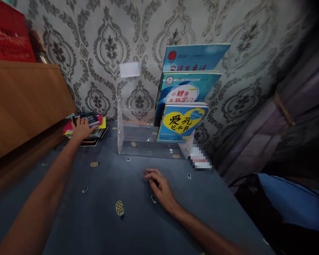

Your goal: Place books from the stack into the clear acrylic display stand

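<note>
My left hand (81, 128) reaches out to a stack of books (92, 140) at the back left of the table. Its fingers are spread over the dark book (88, 117) on top, and the thumb points to the right. Over the middle of the table is my right hand (159, 187), holding nothing, with loosely bent fingers apart. Beyond it stands a clear acrylic book rack (149, 150). On the rack's right side lean a yellow and blue book (182, 124), a teal book (186, 86) and a taller blue book (196, 56), stepped one behind another.
A dark tablecloth (101, 219) with small pineapple prints covers the table. To the left is a wooden cabinet (24, 102) with a red box (9, 35) on it. Patterned wallpaper (111, 46) backs the table, and a tied curtain (268, 117) hangs at the right.
</note>
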{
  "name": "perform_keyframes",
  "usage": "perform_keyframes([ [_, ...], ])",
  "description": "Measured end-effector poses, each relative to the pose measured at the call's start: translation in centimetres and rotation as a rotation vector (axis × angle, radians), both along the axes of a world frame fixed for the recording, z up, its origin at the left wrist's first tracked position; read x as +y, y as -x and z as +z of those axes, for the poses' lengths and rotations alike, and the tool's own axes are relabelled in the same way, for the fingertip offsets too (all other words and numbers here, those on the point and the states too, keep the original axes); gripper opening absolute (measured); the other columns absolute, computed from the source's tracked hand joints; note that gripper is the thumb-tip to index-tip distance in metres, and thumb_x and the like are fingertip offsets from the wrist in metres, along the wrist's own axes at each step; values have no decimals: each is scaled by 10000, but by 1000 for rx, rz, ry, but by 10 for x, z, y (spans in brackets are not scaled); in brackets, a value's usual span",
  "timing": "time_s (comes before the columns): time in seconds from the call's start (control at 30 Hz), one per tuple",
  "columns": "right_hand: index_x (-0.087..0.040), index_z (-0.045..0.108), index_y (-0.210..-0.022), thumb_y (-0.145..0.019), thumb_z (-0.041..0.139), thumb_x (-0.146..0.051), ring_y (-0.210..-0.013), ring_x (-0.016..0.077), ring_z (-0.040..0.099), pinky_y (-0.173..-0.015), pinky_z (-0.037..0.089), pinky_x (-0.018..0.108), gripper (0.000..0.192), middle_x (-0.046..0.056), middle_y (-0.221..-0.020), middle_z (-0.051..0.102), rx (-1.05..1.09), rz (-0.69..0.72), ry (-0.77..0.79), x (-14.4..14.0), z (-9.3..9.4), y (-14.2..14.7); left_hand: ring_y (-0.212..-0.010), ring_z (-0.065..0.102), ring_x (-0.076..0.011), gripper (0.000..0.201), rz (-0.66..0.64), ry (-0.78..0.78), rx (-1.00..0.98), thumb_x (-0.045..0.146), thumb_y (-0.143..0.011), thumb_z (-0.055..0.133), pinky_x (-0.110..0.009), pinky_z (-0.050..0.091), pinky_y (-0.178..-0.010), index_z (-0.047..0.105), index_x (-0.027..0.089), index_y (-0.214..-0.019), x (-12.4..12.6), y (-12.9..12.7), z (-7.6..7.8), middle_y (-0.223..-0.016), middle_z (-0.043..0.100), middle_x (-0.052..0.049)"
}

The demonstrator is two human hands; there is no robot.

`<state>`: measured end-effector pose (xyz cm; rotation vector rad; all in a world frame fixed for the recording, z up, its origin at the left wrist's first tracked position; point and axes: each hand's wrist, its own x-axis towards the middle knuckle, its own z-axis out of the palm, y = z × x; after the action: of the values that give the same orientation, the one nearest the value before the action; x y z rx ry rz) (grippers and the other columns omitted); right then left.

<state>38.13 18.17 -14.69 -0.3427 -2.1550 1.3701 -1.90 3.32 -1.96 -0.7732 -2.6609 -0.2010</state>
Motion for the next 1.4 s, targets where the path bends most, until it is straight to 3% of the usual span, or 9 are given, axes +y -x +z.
perform_keyframes([
  [0.13, -233, 706, -919, -880, 462, -174, -1183, 236, 602, -991, 467, 417, 254, 99, -1184, 637, 2, -8, -21, 0, -1, 0, -1472, 273, -441, 789, 16, 69, -58, 663, -941, 278, -785, 188, -1086, 461, 86, -1448, -6, 16, -2, -1525, 445, -259],
  [0.33, -240, 715, -926, -894, 476, -205, -1189, 258, 601, -996, 469, 439, 243, 103, -1191, 638, -24, 26, -17, 0, 1, 0, -1454, 312, -427, 678, -78, 162, 61, 550, -975, 349, -811, 160, -1066, 414, 84, -1463, -29, -6, -4, -1459, 516, -273],
  [0.47, -243, 718, -916, -893, 477, -207, -1168, 256, 609, -987, 475, 442, 245, 100, -1195, 638, -16, 15, -16, -1, 0, 0, -1417, 381, -387, 553, -99, 243, 131, 295, -944, 403, -753, 209, -1090, 415, 78, -1453, -41, -21, -4, -1410, 565, -265],
  [0.6, -241, 718, -909, -881, 498, -187, -1162, 251, 615, -975, 483, 424, 228, 97, -1178, 645, -11, 44, -23, -1, 1, 0, -1304, 499, -355, 524, -80, 291, 191, 112, -887, 316, -628, 298, -1093, 528, 82, -1365, -46, -32, -4, -1274, 652, -246],
  [0.77, -228, 717, -917, -884, 470, -168, -1165, 252, 614, -965, 483, 426, 256, 107, -1174, 640, -10, 33, -53, 0, 1, 0, -1208, 561, -376, 521, -82, 299, 217, 103, -896, 272, -532, 365, -1034, 576, 38, -1314, -49, -50, -10, -1217, 659, -265],
  [0.97, -228, 714, -910, -867, 473, -138, -1179, 246, 602, -985, 470, 424, 260, 92, -1150, 638, 2, 51, -53, -1, 1, 1, -1183, 575, -384, 543, -107, 357, 203, 91, -862, 343, -532, 391, -1008, 545, 69, -1365, -63, -85, -19, -1281, 635, -247],
  [1.13, -218, 707, -909, -836, 466, -68, -1155, 246, 611, -956, 477, 414, 294, 95, -1153, 627, -20, 48, -61, -5, 2, 1, -1218, 552, -400, 565, -145, 420, 246, 84, -839, 354, -557, 401, -1020, 532, 56, -1374, -80, -111, -32, -1336, 601, -247],
  [1.23, -207, 704, -913, -818, 472, -30, -1129, 232, 621, -952, 474, 399, 307, 93, -1158, 622, -31, 48, -75, -7, 3, 0, -1197, 582, -397, 571, -189, 375, 265, 74, -847, 302, -594, 423, -1003, 574, 150, -1343, -91, -127, -43, -1284, 655, -188],
  [1.4, -191, 702, -907, -834, 478, -14, -1171, 216, 605, -991, 450, 380, 295, 95, -1165, 622, -58, 36, -82, -8, 9, -3, -1134, 640, -393, 557, -317, 346, 268, 40, -859, 293, -562, 477, -959, 654, 79, -1280, -107, -170, -69, -1239, 678, -222],
])
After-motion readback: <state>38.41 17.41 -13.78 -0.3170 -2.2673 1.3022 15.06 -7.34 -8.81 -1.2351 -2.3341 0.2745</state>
